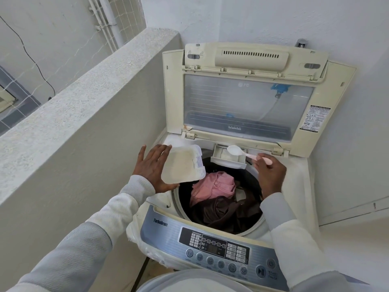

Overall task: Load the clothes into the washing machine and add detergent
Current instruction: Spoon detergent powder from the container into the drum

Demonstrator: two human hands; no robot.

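Step in hand: detergent dosing. Clothes looked loaded already: pink garment [214,184] lay on top of a brown garment [227,211] inside the drum of the washing machine [160,226], lid [248,102] propped fully up against the back wall

Left hand [151,167] carried the detergent tub [183,164] at the drum's left rim. Fingers were splayed wide and straight along its back, thumb under the lower edge. Tub was open, tipped toward the camera, pale powder visible inside

Right hand [270,173] pinched the pink handle of the spoon [242,152], fingers curled tight round it. Spoon bowl was heaped with white powder and sat right over the pulled-out detergent drawer [228,160] at the back edge of the drum opening. Couldn't tell if the bowl was touching the drawer or just above it

Next move, my read: roll the wrist to tip the spoon so the powder drops inside the drawer walls, not over the front lip into the drum. Drawer is narrow and the scoop is full, so tip slowly with the bowl low. After that, push the drawer in and close the lid. Control panel [214,245] at the front was untouched, neither hand near it
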